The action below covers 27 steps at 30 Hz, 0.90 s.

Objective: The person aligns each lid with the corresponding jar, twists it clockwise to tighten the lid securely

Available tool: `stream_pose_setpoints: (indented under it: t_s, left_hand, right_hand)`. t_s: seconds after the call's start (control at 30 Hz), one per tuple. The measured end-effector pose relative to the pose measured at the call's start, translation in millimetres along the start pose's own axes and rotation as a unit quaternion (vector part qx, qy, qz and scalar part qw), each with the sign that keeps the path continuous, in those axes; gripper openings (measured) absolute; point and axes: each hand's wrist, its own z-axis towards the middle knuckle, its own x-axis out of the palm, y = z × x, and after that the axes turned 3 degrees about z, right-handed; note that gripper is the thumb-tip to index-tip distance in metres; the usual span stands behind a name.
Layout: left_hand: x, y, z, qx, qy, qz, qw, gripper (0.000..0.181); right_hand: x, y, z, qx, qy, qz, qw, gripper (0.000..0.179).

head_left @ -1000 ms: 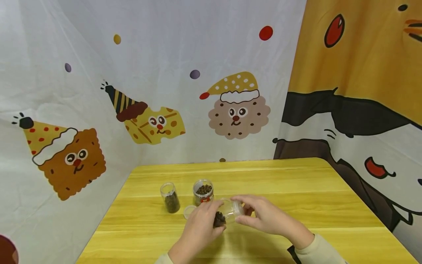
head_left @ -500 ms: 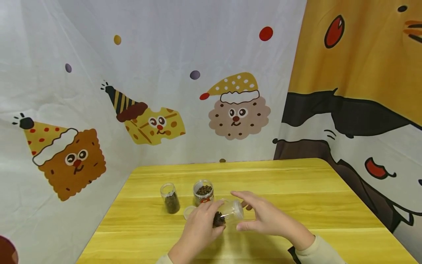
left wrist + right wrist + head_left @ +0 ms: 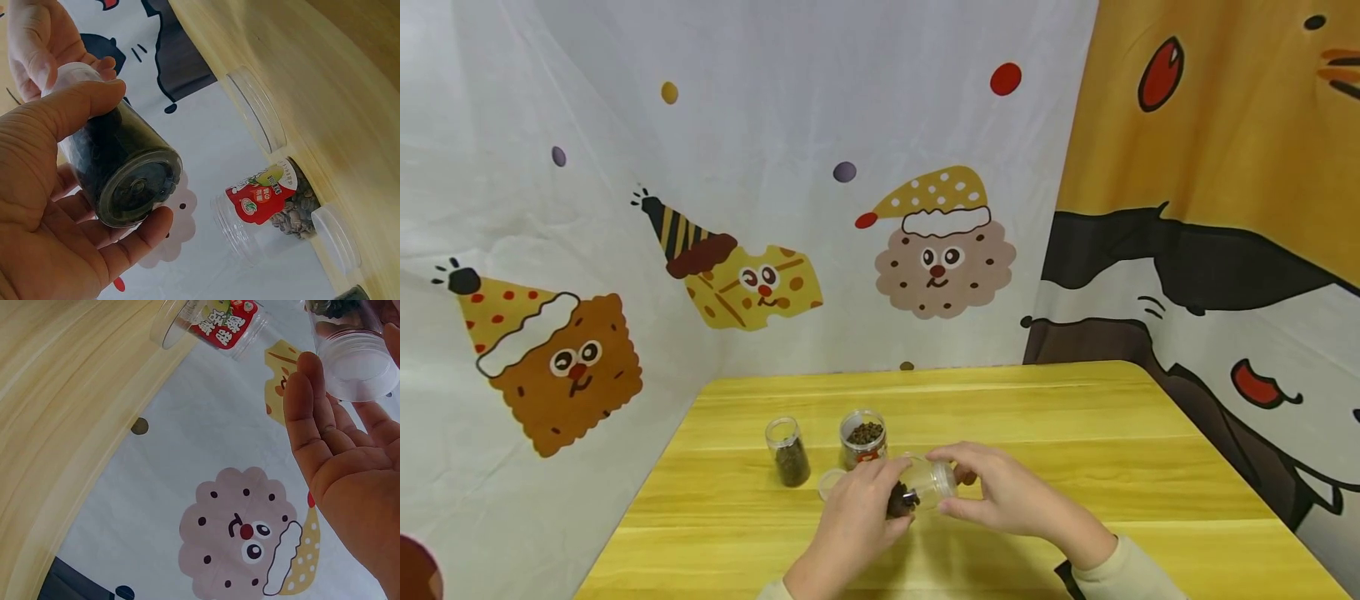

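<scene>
Head view: right hand [image 3: 1004, 493] grips lid [image 3: 945, 481] again.

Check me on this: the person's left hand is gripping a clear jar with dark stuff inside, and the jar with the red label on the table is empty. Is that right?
Not quite: the jar with the red label isn't empty. The head view shows brown pieces inside it. The left hand is indeed gripping a clear jar with dark stuff inside.
</scene>
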Motion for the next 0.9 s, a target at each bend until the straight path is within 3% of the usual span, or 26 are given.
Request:
stream_pose_setpoints:
  t_s: [0.23,0.37,0.47,0.67,0.9]
  left_hand:
    - [-0.4,-1.2,0.4,0.001,-0.001,0.002,1.0,0.071]
    - [-0.6,-1.2,0.1,-0.01,0.009,-0.005,0.9999,0.071]
    - [-0.1,-0.2,-0.5,-0.02,0.019,-0.008,0.9996,0.072]
    - [1.1,1.5,-1.7,-0.02,0.015,0.0,0.9997,0.072]
    - [4.6,1.9,-2.9,-0.001,-0.01,0.008,0.9999,0.07]
  right_hand:
    - [-1.9,3.1,0.1,0.033,0.02,0.008,0.9992,0.053]
    - [-1.8,2.6,0.1,0.051,0.027,-0.003,0.9983,0.067]
    - [-1.0,1.1,0.1,0.04,0.019,-0.018,0.9989,0.076]
    - [0.6,-0.8,1.3,-0.029,-0.007,-0.029,0.9992,0.061]
    - [-0.6,-0.4,0.0,0.027,0.014,-0.003,0.9995,0.053]
